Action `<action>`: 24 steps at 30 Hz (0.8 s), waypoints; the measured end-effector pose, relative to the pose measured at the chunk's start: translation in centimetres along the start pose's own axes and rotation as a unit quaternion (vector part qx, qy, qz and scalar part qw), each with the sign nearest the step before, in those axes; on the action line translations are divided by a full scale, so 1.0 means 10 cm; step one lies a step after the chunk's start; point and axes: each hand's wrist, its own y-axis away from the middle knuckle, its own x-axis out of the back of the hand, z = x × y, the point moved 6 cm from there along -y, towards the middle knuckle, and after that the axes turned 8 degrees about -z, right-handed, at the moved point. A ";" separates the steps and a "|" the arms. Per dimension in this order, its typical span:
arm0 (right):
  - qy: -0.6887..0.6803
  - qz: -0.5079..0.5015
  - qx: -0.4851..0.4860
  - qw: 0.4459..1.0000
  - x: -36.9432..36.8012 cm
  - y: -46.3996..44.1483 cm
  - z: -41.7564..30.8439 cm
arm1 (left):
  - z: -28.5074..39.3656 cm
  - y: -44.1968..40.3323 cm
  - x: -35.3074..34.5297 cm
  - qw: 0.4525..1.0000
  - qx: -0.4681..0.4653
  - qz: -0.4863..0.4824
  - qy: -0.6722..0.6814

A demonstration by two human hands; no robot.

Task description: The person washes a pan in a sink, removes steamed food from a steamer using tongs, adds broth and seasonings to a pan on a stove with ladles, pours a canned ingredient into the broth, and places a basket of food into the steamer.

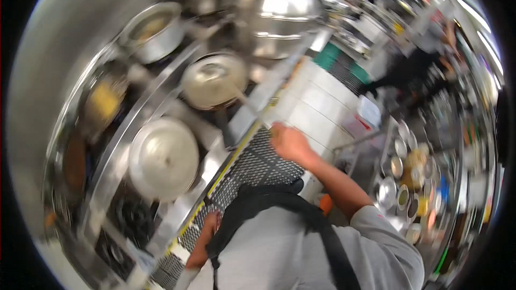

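Note:
My right hand [290, 144] is closed around the end of a long-handled utensil [248, 102]. The utensil's shaft slants over the stove edge to a pan [207, 94] with a pale, shiny surface; its far end is blurred, so its kind is unclear. The pan's dark handle points toward the floor mat. Low beside my apron, my left hand [213, 220] hangs near the stove front, partly hidden and smeared, its fingers unclear. Close to it on the stove is a round, pale lid or covered pot [164, 159].
A pot with food [152, 31], a pan with yellow contents [105, 101] and a big steel bowl or dome [277, 8] crowd the range. Black matting [260, 156] covers the floor. A counter with several bowls [387, 192] stands right; another person [424, 48] works beyond.

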 end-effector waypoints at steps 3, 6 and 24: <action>-0.122 0.054 -0.096 0.986 -0.37 0.85 0.69 | 0.37 -0.08 -0.18 0.998 0.048 -0.039 0.010; -0.216 0.038 -0.192 0.957 -0.82 1.44 1.23 | 0.77 -0.24 -0.58 0.993 0.091 -0.073 0.011; -0.312 0.013 -0.581 0.752 -2.32 3.54 3.39 | 2.19 -0.45 -4.05 0.919 0.302 -0.207 -0.147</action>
